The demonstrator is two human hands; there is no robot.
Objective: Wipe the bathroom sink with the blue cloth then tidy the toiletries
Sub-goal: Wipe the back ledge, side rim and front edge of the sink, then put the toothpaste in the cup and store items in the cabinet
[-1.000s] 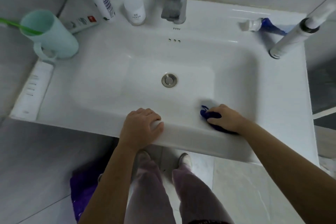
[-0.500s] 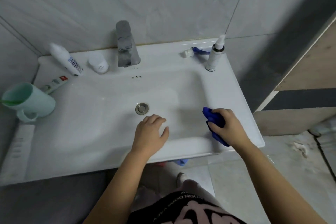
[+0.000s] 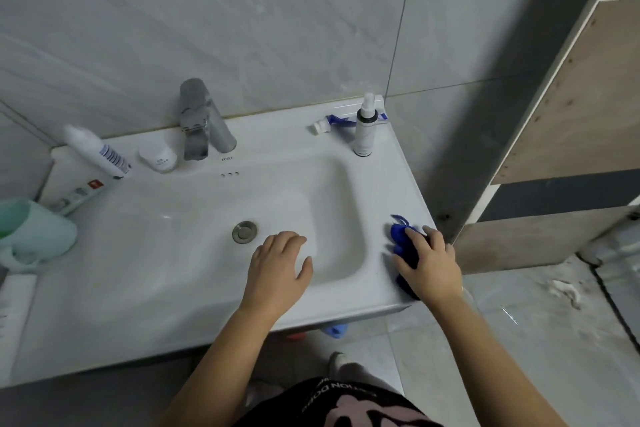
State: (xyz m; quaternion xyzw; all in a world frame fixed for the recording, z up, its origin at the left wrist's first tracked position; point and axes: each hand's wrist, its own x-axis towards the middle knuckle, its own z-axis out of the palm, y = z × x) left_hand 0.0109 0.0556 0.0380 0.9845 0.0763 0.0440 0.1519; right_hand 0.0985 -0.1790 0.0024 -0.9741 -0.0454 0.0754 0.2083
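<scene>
While the right hand (image 3: pixel 427 263) presses the bunched blue cloth (image 3: pixel 401 243) onto the flat right rim of the sink (image 3: pixel 138 288), fingers curled over the soft fabric, the left hand (image 3: pixel 278 270) sits over the front of the basin. Its fingers are loosely spread and hold nothing; whether it touches the surface cannot be told.

Sink: one white glazed ceramic unit with a rectangular, round-cornered basin. One round metal drain (image 3: pixel 244 231) sits in the floor. Three small overflow holes (image 3: pixel 229 174) lie below one polished metal faucet (image 3: pixel 201 121).

Left of the faucet, on the back ledge:
- one leaning white bottle (image 3: pixel 97 152) with blue print
- one small rounded white jar (image 3: pixel 157 156)
- one flat tube (image 3: pixel 81 192)

Right of the faucet:
- one upright spray bottle (image 3: pixel 365 128), white with a dark collar
- one blue-and-white tube (image 3: pixel 332 123) lying just behind it

One pale green plastic cup (image 3: pixel 34 234) with a handle stands at the far left; its contents cannot be made out.
</scene>
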